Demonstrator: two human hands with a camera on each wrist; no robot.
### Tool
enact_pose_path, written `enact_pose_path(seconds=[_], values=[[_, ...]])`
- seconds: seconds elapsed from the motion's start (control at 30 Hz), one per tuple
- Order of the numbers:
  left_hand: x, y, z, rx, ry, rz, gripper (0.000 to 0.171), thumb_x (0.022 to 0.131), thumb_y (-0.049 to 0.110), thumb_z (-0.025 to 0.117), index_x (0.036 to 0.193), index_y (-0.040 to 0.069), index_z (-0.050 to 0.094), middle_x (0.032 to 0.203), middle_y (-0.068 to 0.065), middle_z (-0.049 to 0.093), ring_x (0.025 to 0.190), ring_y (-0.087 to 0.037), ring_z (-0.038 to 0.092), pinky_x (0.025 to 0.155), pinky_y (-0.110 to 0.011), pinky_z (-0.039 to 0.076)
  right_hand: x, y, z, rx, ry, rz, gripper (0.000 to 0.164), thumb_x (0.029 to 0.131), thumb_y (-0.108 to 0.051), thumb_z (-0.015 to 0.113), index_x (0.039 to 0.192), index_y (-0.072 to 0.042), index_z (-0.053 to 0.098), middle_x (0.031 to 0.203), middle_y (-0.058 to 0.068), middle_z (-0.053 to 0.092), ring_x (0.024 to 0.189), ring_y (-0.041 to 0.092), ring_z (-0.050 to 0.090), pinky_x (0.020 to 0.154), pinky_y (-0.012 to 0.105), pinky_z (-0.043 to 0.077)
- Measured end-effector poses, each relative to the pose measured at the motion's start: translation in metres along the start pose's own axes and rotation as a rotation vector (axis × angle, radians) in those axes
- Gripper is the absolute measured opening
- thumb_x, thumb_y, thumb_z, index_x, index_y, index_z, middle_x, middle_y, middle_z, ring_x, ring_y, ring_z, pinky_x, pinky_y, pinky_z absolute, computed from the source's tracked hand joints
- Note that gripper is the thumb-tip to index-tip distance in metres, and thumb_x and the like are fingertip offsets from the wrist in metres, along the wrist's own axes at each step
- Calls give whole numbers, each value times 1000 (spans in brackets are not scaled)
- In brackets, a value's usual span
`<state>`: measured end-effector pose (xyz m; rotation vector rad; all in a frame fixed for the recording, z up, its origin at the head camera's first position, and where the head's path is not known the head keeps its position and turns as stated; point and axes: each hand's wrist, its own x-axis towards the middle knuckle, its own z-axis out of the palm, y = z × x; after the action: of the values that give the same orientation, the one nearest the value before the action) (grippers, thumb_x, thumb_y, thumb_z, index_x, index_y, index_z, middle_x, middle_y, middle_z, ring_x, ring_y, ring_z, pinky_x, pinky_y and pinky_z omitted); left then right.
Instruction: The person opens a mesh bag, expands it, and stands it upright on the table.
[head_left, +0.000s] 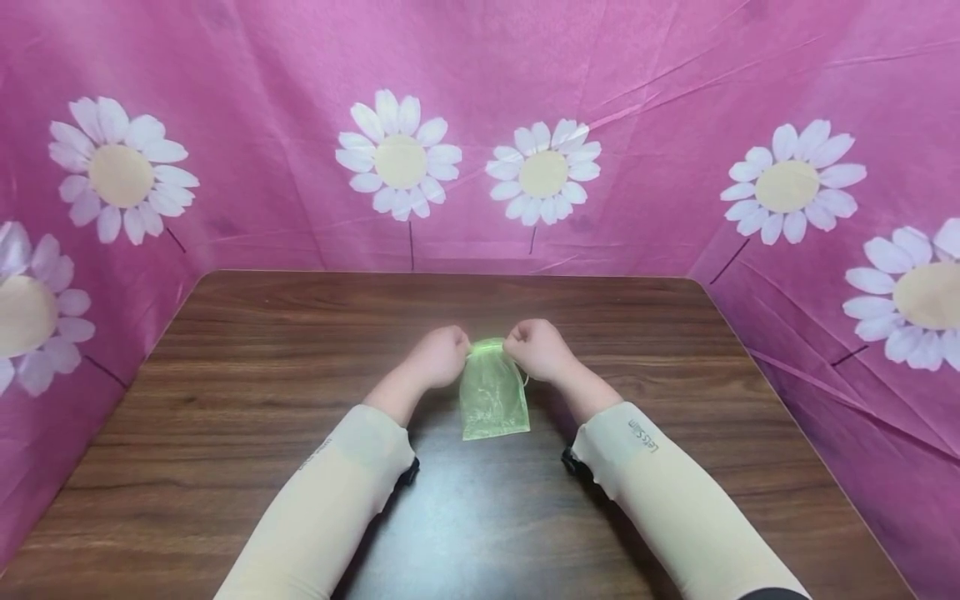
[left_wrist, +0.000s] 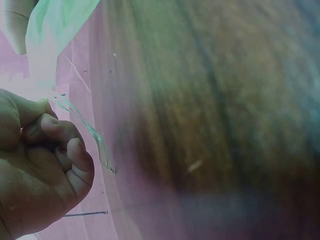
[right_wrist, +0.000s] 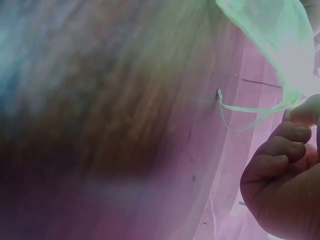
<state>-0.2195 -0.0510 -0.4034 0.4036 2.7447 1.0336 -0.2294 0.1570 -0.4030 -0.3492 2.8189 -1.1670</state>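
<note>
A sheer yellow-green drawstring pouch (head_left: 493,396) hangs between both hands over the middle of the table, its mouth gathered at the top. My left hand (head_left: 442,357) pinches the pouch's upper left corner with fingers curled. At the opposite corner, my right hand (head_left: 537,348) pinches the pouch the same way. In the left wrist view a thin drawstring loop (left_wrist: 97,137) dangles beside the curled left hand (left_wrist: 42,165). The right wrist view shows another drawstring loop (right_wrist: 245,111) hanging by the right hand (right_wrist: 285,170).
The brown wood-grain table (head_left: 262,375) spreads out under both forearms. Behind it and along its sides hangs a pink cloth (head_left: 465,50) printed with white daisies. Cream sleeves (head_left: 330,492) cover the forearms, with a dark strap (head_left: 408,472) near the left wrist.
</note>
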Motion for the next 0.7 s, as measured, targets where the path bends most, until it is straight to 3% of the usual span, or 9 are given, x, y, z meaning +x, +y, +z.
enact_pose_path(seconds=[0.37, 0.7], values=[[-3, -1, -4, 20, -8, 9, 20, 107, 10, 48, 99, 1, 64, 98, -11, 67, 100, -30, 65, 96, -46, 54, -2, 4, -7, -27, 7, -19, 15, 87, -10, 56, 76, -6, 65, 65, -1, 58, 64, 18, 55, 68, 34, 49], [-3, -3, -8, 39, -16, 30, 19, 107, 10, 49, 103, 0, 65, 104, -13, 69, 105, -31, 66, 100, -47, 53, -2, 9, -13, -14, -4, -27, 16, 86, -10, 56, 76, -6, 67, 65, 0, 63, 63, 17, 56, 65, 33, 49]])
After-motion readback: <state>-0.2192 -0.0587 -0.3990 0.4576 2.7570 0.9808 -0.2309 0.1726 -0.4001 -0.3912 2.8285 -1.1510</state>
